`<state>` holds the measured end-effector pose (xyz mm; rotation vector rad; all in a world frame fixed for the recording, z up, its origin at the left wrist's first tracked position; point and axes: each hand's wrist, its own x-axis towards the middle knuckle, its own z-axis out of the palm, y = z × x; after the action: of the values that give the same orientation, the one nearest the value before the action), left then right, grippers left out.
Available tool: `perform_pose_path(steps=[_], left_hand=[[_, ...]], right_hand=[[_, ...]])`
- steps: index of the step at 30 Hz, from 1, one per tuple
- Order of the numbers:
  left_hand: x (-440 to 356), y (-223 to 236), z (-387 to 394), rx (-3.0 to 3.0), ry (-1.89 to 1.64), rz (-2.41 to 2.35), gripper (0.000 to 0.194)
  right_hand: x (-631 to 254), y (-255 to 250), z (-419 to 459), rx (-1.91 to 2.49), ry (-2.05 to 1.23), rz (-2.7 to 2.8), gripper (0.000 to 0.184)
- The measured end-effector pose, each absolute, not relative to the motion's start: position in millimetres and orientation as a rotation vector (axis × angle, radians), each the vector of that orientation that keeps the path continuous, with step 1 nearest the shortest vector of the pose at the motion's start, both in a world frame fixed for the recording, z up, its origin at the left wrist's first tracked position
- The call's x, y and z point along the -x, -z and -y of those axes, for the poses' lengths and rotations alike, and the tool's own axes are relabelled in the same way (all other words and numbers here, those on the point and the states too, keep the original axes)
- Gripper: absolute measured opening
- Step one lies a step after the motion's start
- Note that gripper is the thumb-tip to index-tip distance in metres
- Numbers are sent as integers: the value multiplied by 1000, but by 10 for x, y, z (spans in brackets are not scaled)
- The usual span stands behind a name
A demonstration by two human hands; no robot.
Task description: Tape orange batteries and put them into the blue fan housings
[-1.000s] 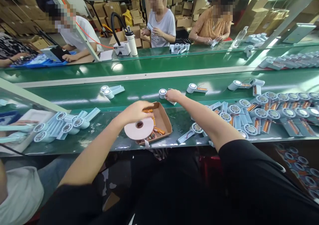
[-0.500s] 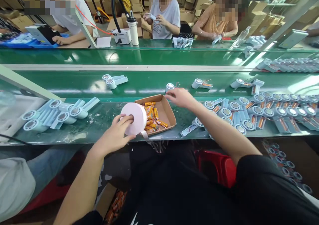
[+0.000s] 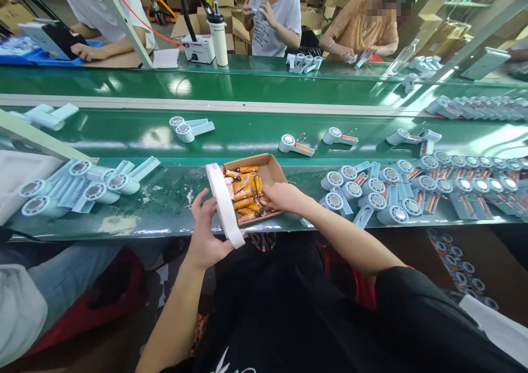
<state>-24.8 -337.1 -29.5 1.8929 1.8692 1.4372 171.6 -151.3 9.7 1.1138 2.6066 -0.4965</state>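
Note:
My left hand (image 3: 206,232) grips a roll of white tape (image 3: 225,205), which is tilted nearly edge-on with its loose end hanging by the thumb. Right beside the roll, an open cardboard box (image 3: 274,169) stands on the bench edge. Several orange-wrapped batteries (image 3: 245,188) with thin leads lie heaped in it. My right hand (image 3: 284,198) reaches over the box's right wall, fingers bent together at the batteries; its fingertips are partly hidden, so what they pinch does not show. A pale blue fan housing (image 3: 295,144) with an orange battery in its handle lies on the belt behind.
Several pale blue fan housings (image 3: 375,186) crowd the bench on the right; another group (image 3: 88,183) lies left. More sit on the green conveyor belt (image 3: 247,133). Across it, co-workers handle parts near a white tumbler (image 3: 218,40). A red stool (image 3: 355,285) is below the bench.
My right hand has come back from the fan housing on the belt, down into the battery box. My left hand has turned the tape roll from face-up to nearly edge-on.

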Motion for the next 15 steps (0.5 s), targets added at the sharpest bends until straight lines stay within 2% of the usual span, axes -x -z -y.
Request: perform_pose_path(steps=[2, 3, 5, 7, 9, 12, 15], left_hand=[[254, 266, 3376, -2028, -1369, -1845, 78], [257, 259, 3385, -2080, -1346, -1844, 76], [259, 266, 3407, -2124, -1322, -1877, 73], [257, 295, 3421, -2145, -1297, -1922, 71], [254, 328, 3420, -2188, -1271, -1962, 68], [240, 347, 3396, -2292, -1221, -1995, 65], [199, 335, 3374, -2350, -1146, -2047, 60]], right_hand=[[-1805, -80, 1428, -1155, 589, -2653, 34], [-1873, -73, 1389, -1204, 744, -2690, 34], [-2026, -56, 1334, -1283, 1339, -2727, 43], [-2155, -43, 1340, -1238, 2129, -2574, 57], [-2225, -48, 1416, -1098, 2673, -2332, 58], [-2224, -100, 1611, -1016, 3042, -2106, 44], [-2174, -159, 1807, -1083, 3231, -1973, 46]])
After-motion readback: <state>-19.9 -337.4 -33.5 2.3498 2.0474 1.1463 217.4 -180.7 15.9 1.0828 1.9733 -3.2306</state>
